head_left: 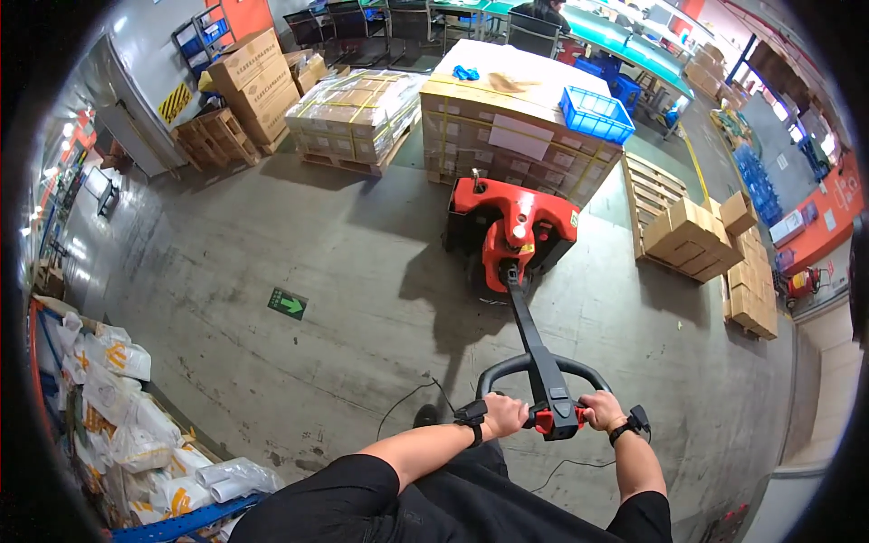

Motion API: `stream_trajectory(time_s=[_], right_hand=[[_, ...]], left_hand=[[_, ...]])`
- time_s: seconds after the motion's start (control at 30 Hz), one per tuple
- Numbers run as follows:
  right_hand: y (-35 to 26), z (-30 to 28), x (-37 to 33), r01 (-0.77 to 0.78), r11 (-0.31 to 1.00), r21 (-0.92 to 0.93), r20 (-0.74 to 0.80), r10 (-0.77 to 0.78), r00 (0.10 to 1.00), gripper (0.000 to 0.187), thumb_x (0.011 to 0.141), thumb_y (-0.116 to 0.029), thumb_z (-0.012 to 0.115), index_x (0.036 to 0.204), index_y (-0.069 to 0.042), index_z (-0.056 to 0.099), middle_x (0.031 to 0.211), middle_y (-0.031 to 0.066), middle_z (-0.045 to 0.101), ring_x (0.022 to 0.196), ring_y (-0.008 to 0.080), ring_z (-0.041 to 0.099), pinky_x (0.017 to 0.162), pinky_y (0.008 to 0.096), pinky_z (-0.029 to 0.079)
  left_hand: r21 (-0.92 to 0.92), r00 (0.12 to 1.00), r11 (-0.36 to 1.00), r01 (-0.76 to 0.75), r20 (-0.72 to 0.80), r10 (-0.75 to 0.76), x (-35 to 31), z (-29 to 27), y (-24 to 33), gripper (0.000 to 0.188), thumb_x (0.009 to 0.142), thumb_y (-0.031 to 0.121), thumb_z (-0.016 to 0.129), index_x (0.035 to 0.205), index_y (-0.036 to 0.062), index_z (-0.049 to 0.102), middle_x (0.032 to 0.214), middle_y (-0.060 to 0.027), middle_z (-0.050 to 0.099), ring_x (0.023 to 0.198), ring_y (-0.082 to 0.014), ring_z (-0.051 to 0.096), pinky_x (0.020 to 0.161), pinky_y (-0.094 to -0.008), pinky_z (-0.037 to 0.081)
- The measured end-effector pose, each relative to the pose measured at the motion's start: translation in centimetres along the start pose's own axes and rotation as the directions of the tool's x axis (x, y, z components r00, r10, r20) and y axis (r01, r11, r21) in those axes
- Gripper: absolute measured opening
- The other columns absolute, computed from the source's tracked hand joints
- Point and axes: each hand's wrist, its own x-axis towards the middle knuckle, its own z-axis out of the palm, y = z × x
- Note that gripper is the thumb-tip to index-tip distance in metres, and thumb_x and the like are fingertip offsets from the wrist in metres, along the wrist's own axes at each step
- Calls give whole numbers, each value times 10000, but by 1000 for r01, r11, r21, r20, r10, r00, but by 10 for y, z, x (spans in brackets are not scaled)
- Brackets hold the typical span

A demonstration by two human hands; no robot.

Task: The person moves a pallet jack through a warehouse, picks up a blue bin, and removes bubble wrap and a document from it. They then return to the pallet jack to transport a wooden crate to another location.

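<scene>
Warehouse: red pallet truck (501,196), stacked cartons (260,90), wooden pallet (654,187).

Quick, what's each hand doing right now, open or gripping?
Left hand: closed, holding the left side of the black handle of the red pallet truck.
Right hand: closed, holding the handle's right side.

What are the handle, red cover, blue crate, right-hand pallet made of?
Handle: matte black, probably plastic over metal; dull surface, core hidden.
Red cover: glossy plastic or painted metal; shiny curves fit both.
Blue crate: semi-gloss plastic, judging by moulded-looking walls.
Pallet: unfinished wood; pale, bare slats.
</scene>
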Motion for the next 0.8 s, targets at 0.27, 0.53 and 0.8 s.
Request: stream_trajectory(time_s=[0.27,0.53,0.8], right_hand=[[13,-57,66,37,990,138,94,-50,994,467,921,-465,497,933,-26,656,789,234,637,799,465,604,727,545,471],[64,-59,147,-92,988,124,-126,107,986,446,996,-384,420,745,-85,636,719,189,643,756,431,636,678,538,476],[38,-62,215,-55,991,125,-183,77,980,375,976,-361,496,742,-113,653,700,175,655,687,428,631,635,533,483]], left_hand=[[118,995,991,56,-93,-45,59,-19,-32,403,944,334,516,655,115,691,615,-136,675,581,-337,683,604,-468,532],[283,996,957,57,-86,-33,149,-35,-77,362,926,298,488,641,156,659,643,-128,684,597,-318,685,579,-471,530],[230,999,972,44,-39,-36,176,-84,-140,288,883,257,524,648,121,621,617,-132,638,603,-364,635,610,-493,488]])
